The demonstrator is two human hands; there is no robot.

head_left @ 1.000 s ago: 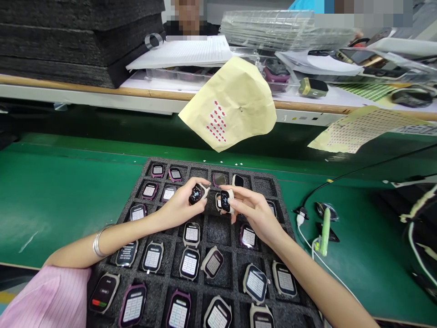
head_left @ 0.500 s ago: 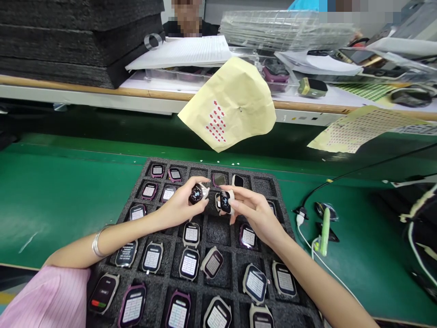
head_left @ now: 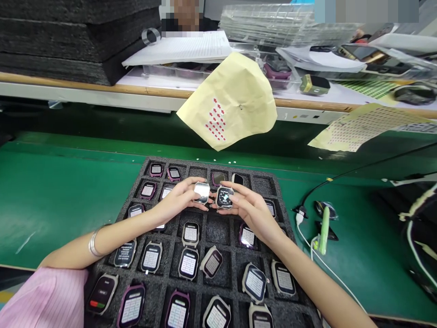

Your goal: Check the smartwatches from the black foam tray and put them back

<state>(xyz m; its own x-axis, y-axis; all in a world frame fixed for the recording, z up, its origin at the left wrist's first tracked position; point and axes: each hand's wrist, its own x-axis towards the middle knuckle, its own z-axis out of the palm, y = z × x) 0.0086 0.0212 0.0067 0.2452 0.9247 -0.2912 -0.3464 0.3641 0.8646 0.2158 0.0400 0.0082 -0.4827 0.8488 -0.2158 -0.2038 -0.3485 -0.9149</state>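
My left hand (head_left: pixel 186 195) grips a silver smartwatch case (head_left: pixel 202 192) whose screen shines pale with reflected light. Close beside it, my right hand (head_left: pixel 244 202) holds a second smartwatch case (head_left: pixel 224 198), with a dark round watch face lit on its screen and the thumb on its right edge. Neither case has a strap. Both hands hover over a black foam tray (head_left: pixel 218 230) with square pockets. Several silver and purple watch cases lie in the pockets, many showing white list screens, such as the purple one (head_left: pixel 178 310) at the front.
A yellow sheet with red arrow stickers (head_left: pixel 227 102) hangs from the shelf edge (head_left: pixel 164 92). Black foam blocks (head_left: pixel 61 41) are stacked at upper left. Right of the tray lie a white cable (head_left: pixel 309 241) and a light-green tool (head_left: pixel 325 230). Another person is partly visible behind the shelf.
The watch in my left hand has turned, its dark face giving way to a bright reflection. The right-hand watch now faces me more squarely, and the two watches are closer together.
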